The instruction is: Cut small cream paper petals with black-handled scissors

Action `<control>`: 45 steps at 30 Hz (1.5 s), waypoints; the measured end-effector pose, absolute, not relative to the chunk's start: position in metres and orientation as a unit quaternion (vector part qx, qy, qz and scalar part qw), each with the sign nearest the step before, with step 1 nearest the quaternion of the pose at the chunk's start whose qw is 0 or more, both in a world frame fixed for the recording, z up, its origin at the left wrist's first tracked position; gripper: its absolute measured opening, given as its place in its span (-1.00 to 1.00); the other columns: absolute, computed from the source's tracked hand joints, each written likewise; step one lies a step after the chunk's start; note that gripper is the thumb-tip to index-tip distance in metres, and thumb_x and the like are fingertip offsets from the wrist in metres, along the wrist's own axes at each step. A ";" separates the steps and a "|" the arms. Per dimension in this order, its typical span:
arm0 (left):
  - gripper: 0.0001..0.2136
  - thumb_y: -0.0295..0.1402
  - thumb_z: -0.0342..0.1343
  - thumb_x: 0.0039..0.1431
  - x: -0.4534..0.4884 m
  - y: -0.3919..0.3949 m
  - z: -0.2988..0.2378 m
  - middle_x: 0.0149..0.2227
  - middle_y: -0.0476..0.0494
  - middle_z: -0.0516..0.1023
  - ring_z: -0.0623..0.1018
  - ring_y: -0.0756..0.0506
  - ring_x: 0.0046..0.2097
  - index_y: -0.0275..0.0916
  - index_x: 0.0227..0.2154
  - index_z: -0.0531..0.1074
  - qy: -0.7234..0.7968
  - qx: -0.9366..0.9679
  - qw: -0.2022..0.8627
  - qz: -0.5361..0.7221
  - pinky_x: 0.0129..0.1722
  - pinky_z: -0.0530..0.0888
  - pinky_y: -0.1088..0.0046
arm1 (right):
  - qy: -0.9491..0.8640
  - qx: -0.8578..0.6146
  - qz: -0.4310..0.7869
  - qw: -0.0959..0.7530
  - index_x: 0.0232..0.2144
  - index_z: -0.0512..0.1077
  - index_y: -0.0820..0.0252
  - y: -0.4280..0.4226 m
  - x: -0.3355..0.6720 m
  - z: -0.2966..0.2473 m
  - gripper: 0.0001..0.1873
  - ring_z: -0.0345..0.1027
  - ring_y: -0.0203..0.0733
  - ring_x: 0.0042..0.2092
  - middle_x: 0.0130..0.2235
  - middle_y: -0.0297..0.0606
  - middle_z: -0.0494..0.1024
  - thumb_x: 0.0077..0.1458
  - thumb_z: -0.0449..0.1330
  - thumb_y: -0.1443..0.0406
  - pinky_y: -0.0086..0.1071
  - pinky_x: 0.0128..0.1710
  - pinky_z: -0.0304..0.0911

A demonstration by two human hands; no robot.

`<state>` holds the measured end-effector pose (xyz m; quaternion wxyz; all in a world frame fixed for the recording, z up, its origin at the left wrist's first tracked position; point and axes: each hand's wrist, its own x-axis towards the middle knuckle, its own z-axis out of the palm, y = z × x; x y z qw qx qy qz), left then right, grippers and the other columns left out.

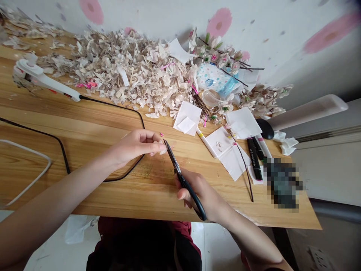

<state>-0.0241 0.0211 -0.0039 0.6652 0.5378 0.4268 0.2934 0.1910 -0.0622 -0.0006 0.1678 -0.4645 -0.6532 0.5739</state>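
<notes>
My left hand (138, 146) pinches a small pale, petal-like piece (163, 147) between thumb and fingers above the table. In my right hand (197, 188) is a pair of black-handled scissors (180, 171), blades pointing up and left. The scissor tips reach right beside the pale piece; whether they touch it I cannot tell. A small pink bit (161, 134) shows just above the tips. Right of my hands a twig with pink buds (243, 160) lies across white paper sheets (234, 162).
A large heap of pale dried petals (126, 71) runs along the wall. Artificial flower branches (222, 54) lie behind a tissue pack (211, 77). A white hot-glue gun (45, 79) trails a black cable (113, 101). Black markers (254, 160) lie at right beside a white lamp (307, 113).
</notes>
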 end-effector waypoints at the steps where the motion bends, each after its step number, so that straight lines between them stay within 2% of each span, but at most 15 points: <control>1: -0.78 -0.24 0.28 -0.05 -0.024 0.021 -0.004 -0.61 0.01 0.39 0.32 0.05 -0.53 -0.27 -0.60 0.45 0.428 0.538 0.665 0.292 -0.56 0.22 0.54 | -0.652 -0.467 0.574 0.166 -0.49 0.18 0.15 -0.062 0.191 -0.001 -0.32 0.14 -0.31 -0.54 -0.56 -0.40 0.26 -0.05 -0.06 -0.35 -0.46 -0.59 0.03; 7: -0.82 -0.29 0.30 -0.08 -0.023 0.022 -0.003 -0.58 0.03 0.42 0.33 0.07 -0.53 -0.27 -0.58 0.44 0.424 0.507 0.682 0.314 -0.54 0.24 0.56 | -0.654 -0.464 0.574 0.166 -0.51 0.18 0.14 -0.060 0.193 -0.002 -0.32 0.12 -0.32 -0.55 -0.57 -0.41 0.23 -0.04 -0.05 -0.35 -0.47 -0.61 0.00; 10: -0.83 -0.30 0.32 -0.12 -0.022 0.022 -0.001 -0.50 0.00 0.50 0.40 0.05 -0.47 -0.27 -0.48 0.49 0.436 0.488 0.689 0.312 -0.49 0.29 0.56 | -0.652 -0.465 0.576 0.165 -0.52 0.16 0.14 -0.060 0.194 -0.003 -0.32 0.11 -0.32 -0.55 -0.58 -0.41 0.22 -0.04 -0.06 -0.35 -0.47 -0.62 -0.01; 14: -0.74 -0.35 0.35 -0.19 -0.021 0.022 0.000 -0.38 -0.06 0.58 0.48 -0.01 -0.37 -0.25 -0.35 0.55 0.449 0.476 0.697 0.295 -0.39 0.39 0.51 | -0.643 -0.468 0.581 0.172 -0.52 0.16 0.14 -0.060 0.194 -0.002 -0.32 0.11 -0.32 -0.55 -0.57 -0.41 0.21 -0.04 -0.05 -0.35 -0.47 -0.61 -0.01; 19: -0.85 -0.33 0.34 -0.15 -0.022 0.023 -0.002 -0.50 -0.03 0.54 0.43 0.03 -0.47 -0.26 -0.50 0.53 0.437 0.484 0.695 0.301 -0.43 0.38 0.50 | -0.642 -0.472 0.577 0.177 -0.53 0.15 0.14 -0.058 0.194 -0.001 -0.33 0.10 -0.32 -0.56 -0.60 -0.42 0.20 -0.03 -0.04 -0.34 -0.46 -0.62 -0.02; 23: -0.86 -0.34 0.33 -0.15 -0.025 0.025 -0.002 -0.56 0.01 0.50 0.39 0.06 -0.50 -0.27 -0.58 0.50 0.444 0.500 0.676 0.311 -0.48 0.33 0.55 | -0.645 -0.477 0.571 0.173 -0.55 0.14 0.14 -0.058 0.194 -0.001 -0.32 0.09 -0.32 -0.56 -0.60 -0.42 0.19 -0.04 -0.04 -0.35 -0.47 -0.61 -0.02; 29: -0.90 -0.43 0.33 -0.17 -0.029 0.027 -0.002 -0.55 0.08 0.52 0.40 0.10 -0.49 -0.25 -0.58 0.50 0.447 0.493 0.683 0.301 -0.46 0.31 0.61 | -0.650 -0.480 0.566 0.167 -0.56 0.14 0.15 -0.055 0.195 -0.002 -0.35 0.09 -0.34 -0.55 -0.60 -0.44 0.19 -0.01 0.03 -0.30 -0.47 -0.59 0.02; 34: -0.91 -0.38 0.30 -0.11 -0.028 0.027 -0.002 -0.52 0.02 0.56 0.47 0.06 -0.45 -0.26 -0.57 0.52 0.433 0.483 0.699 0.301 -0.39 0.39 0.57 | -0.656 -0.475 0.562 0.169 -0.57 0.14 0.14 -0.052 0.196 -0.005 -0.37 0.11 -0.33 -0.55 -0.59 -0.44 0.18 0.01 0.06 -0.27 -0.46 -0.57 0.04; 40: -0.89 -0.38 0.30 -0.15 -0.025 0.026 0.001 -0.56 0.03 0.53 0.45 0.06 -0.49 -0.27 -0.61 0.48 0.445 0.480 0.693 0.301 -0.40 0.40 0.55 | -0.639 -0.468 0.588 0.165 -0.46 0.16 0.15 -0.056 0.199 -0.005 -0.31 0.15 -0.33 -0.57 -0.55 -0.43 0.22 -0.06 -0.07 -0.36 -0.45 -0.58 0.05; 43: -0.89 -0.38 0.30 -0.18 -0.023 0.025 0.002 -0.58 0.06 0.50 0.42 0.07 -0.51 -0.27 -0.59 0.49 0.459 0.478 0.683 0.307 -0.41 0.38 0.54 | -0.681 -0.437 0.560 0.179 -0.42 0.19 0.17 -0.057 0.201 -0.001 -0.26 0.15 -0.28 -0.48 -0.47 -0.36 0.26 -0.05 -0.17 -0.39 -0.40 -0.49 0.08; 45: -0.89 -0.38 0.30 -0.19 -0.021 0.024 0.002 -0.57 0.07 0.49 0.42 0.06 -0.50 -0.26 -0.58 0.48 0.460 0.485 0.678 0.305 -0.41 0.38 0.53 | -0.699 -0.431 0.540 0.185 -0.42 0.20 0.18 -0.057 0.199 0.001 -0.26 0.11 -0.26 -0.43 -0.45 -0.34 0.28 -0.02 -0.16 -0.37 -0.39 -0.43 0.07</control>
